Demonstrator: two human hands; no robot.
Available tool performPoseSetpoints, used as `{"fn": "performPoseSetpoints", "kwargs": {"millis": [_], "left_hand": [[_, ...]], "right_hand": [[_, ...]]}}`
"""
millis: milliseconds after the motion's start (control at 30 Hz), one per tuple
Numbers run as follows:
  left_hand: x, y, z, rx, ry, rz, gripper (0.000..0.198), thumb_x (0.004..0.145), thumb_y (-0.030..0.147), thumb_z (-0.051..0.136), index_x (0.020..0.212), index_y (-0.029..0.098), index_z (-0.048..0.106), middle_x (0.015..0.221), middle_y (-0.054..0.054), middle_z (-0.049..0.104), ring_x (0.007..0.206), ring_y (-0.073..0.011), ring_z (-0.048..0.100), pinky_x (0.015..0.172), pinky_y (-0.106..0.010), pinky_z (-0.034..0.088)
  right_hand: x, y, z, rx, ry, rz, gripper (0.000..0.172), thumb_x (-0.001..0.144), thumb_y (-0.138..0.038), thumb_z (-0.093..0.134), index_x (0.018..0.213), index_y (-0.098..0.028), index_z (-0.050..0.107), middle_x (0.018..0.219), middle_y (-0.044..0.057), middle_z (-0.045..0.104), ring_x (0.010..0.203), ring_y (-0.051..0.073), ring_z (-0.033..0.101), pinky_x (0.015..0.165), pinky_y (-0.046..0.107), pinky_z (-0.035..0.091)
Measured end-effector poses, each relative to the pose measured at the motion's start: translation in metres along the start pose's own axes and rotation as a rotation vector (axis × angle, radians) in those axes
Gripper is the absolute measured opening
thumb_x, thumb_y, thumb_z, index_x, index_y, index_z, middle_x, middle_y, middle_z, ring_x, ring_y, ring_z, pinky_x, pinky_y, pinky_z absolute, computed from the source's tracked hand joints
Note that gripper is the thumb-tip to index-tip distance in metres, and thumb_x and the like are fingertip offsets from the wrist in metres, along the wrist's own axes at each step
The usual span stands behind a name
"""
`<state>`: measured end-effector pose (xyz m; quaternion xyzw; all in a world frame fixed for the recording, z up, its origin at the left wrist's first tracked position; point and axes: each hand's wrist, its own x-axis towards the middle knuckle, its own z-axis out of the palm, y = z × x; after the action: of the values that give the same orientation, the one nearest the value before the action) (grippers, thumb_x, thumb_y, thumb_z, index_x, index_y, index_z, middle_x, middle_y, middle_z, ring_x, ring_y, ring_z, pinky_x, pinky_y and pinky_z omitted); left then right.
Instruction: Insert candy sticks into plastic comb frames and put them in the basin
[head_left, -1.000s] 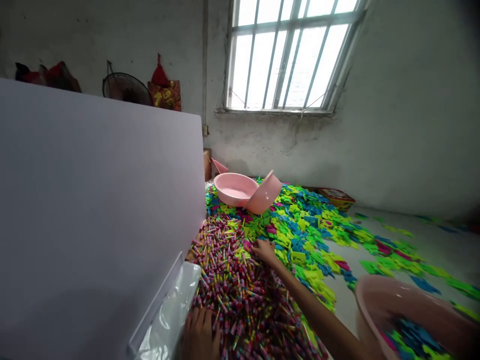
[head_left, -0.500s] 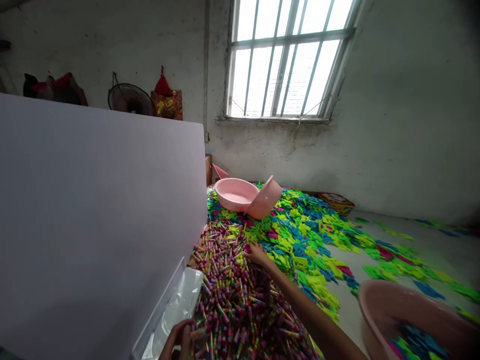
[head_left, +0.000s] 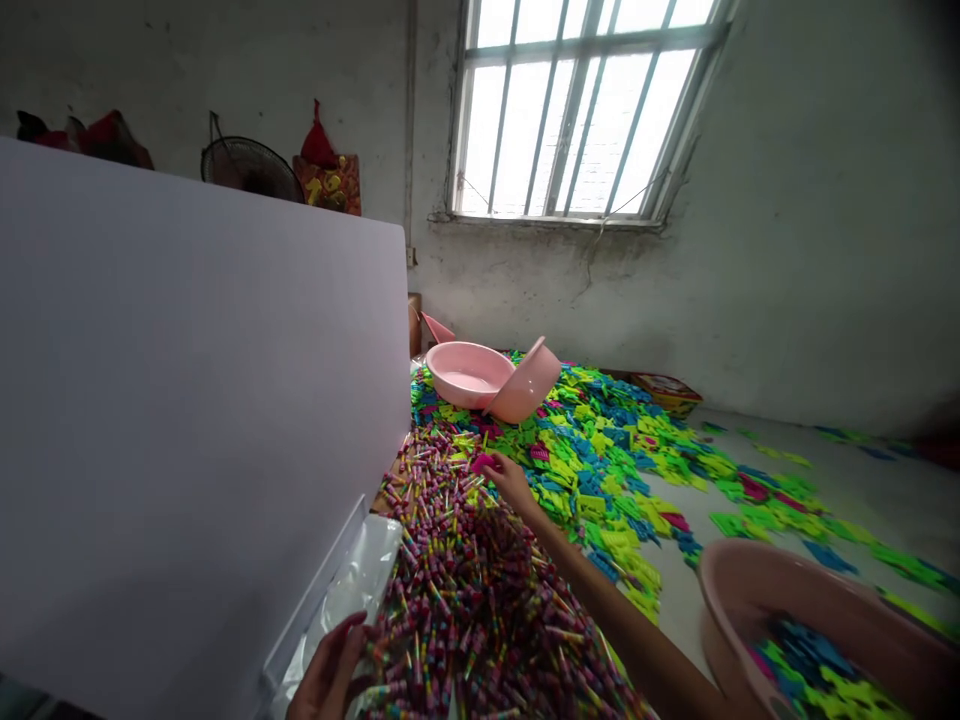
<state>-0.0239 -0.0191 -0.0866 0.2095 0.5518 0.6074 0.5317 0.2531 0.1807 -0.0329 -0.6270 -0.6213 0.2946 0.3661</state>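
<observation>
At the far edge of the stick pile point(head_left: 465, 590), the right hand point(head_left: 510, 482) pinches a pink piece point(head_left: 484, 463) in its fingertips, just above the sticks. The left hand point(head_left: 330, 675) lies loosely spread against the pile's near edge, beside a clear bag point(head_left: 360, 590). A white board point(head_left: 187, 400) stands left; bright plastic bits point(head_left: 600, 460) sprawl right, with a pink basin point(head_left: 742, 600) nearest.

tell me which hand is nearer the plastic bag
Left. The left hand rests at the near end of the bag, by the sticks; whether it touches is unclear. The right hand is farther off, past the bag to the right, pinching a pink piece.
</observation>
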Motion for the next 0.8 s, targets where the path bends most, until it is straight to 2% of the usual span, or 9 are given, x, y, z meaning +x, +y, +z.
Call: {"fn": "performPoseSetpoints", "kwargs": {"millis": [67, 133, 200, 267, 367, 433, 500, 633, 800], "left_hand": [[-0.002, 0.014, 0.006, 0.008, -0.067, 0.036, 0.073, 0.053, 0.062, 0.082, 0.11, 0.019, 0.068, 0.074, 0.0, 0.067, 0.068, -0.0178, 0.064, 0.059, -0.025, 0.056], [-0.006, 0.026, 0.013, 0.066, -0.137, 0.1, 0.073, 0.066, 0.066, 0.073, 0.122, 0.021, 0.062, 0.064, 0.004, 0.055, 0.054, -0.0114, 0.053, 0.05, -0.021, 0.049], [-0.009, 0.037, 0.022, 0.184, -0.192, 0.14, 0.069, 0.074, 0.069, 0.063, 0.122, 0.019, 0.061, 0.059, 0.006, 0.044, 0.048, -0.0087, 0.043, 0.042, -0.018, 0.037], [-0.012, 0.05, 0.03, 0.346, -0.258, 0.2, 0.058, 0.081, 0.066, 0.057, 0.114, 0.018, 0.062, 0.061, 0.006, 0.043, 0.05, -0.0089, 0.043, 0.043, -0.017, 0.034], [-0.013, 0.071, 0.036, 0.644, -0.315, 0.408, 0.038, 0.079, 0.055, 0.065, 0.09, 0.02, 0.054, 0.065, 0.006, 0.047, 0.058, -0.0102, 0.048, 0.054, -0.018, 0.039], [-0.012, 0.083, 0.037, 0.836, -0.361, 0.554, 0.038, 0.074, 0.049, 0.071, 0.083, 0.022, 0.046, 0.066, 0.007, 0.046, 0.059, -0.0102, 0.046, 0.056, -0.019, 0.037], [-0.011, 0.093, 0.037, 1.006, -0.43, 0.648, 0.042, 0.07, 0.047, 0.073, 0.081, 0.023, 0.04, 0.067, 0.008, 0.046, 0.06, -0.011, 0.044, 0.057, -0.021, 0.035], [-0.012, 0.103, 0.034, 1.245, -0.529, 0.715, 0.046, 0.07, 0.052, 0.071, 0.082, 0.024, 0.036, 0.067, 0.007, 0.048, 0.059, -0.0135, 0.046, 0.057, -0.024, 0.032], [-0.012, 0.104, 0.032, 1.373, -0.567, 0.813, 0.041, 0.078, 0.055, 0.062, 0.081, 0.024, 0.035, 0.067, 0.005, 0.051, 0.056, -0.0159, 0.051, 0.056, -0.027, 0.032]], "right_hand": [[-0.015, -0.021, 0.003, 0.164, -0.063, -0.05, 0.036, 0.094, -0.049, 0.052, 0.105, -0.016, 0.06, 0.096, 0.005, 0.067, 0.083, 0.019, 0.068, 0.071, 0.033, 0.057], [-0.034, -0.041, 0.006, 0.305, -0.167, -0.089, 0.044, 0.089, -0.059, 0.053, 0.104, -0.018, 0.06, 0.089, 0.004, 0.068, 0.071, 0.018, 0.068, 0.062, 0.031, 0.057], [-0.054, -0.059, 0.01, 0.402, -0.269, -0.108, 0.048, 0.082, -0.063, 0.061, 0.099, -0.018, 0.062, 0.084, 0.004, 0.068, 0.064, 0.017, 0.067, 0.055, 0.029, 0.055], [-0.074, -0.075, 0.013, 0.46, -0.345, -0.104, 0.045, 0.076, -0.06, 0.069, 0.09, -0.017, 0.064, 0.078, 0.003, 0.067, 0.061, 0.017, 0.066, 0.052, 0.027, 0.053], [-0.103, -0.097, 0.015, 0.433, -0.472, -0.119, 0.037, 0.075, -0.052, 0.074, 0.079, -0.017, 0.066, 0.067, -0.001, 0.063, 0.055, 0.013, 0.059, 0.05, 0.023, 0.046], [-0.119, -0.109, 0.015, 0.367, -0.546, -0.172, 0.034, 0.081, -0.05, 0.069, 0.076, -0.017, 0.066, 0.064, -0.002, 0.06, 0.055, 0.012, 0.055, 0.052, 0.022, 0.042], [-0.132, -0.117, 0.015, 0.293, -0.557, -0.238, 0.033, 0.087, -0.048, 0.064, 0.078, -0.017, 0.066, 0.067, -0.002, 0.06, 0.062, 0.013, 0.054, 0.058, 0.023, 0.041], [-0.148, -0.122, 0.015, 0.159, -0.57, -0.319, 0.028, 0.092, -0.044, 0.06, 0.084, -0.017, 0.065, 0.078, -0.001, 0.062, 0.074, 0.015, 0.055, 0.068, 0.025, 0.04], [-0.154, -0.121, 0.014, 0.082, -0.583, -0.389, 0.024, 0.096, -0.036, 0.055, 0.081, -0.018, 0.058, 0.074, -0.002, 0.058, 0.07, 0.013, 0.052, 0.065, 0.025, 0.035]]}}
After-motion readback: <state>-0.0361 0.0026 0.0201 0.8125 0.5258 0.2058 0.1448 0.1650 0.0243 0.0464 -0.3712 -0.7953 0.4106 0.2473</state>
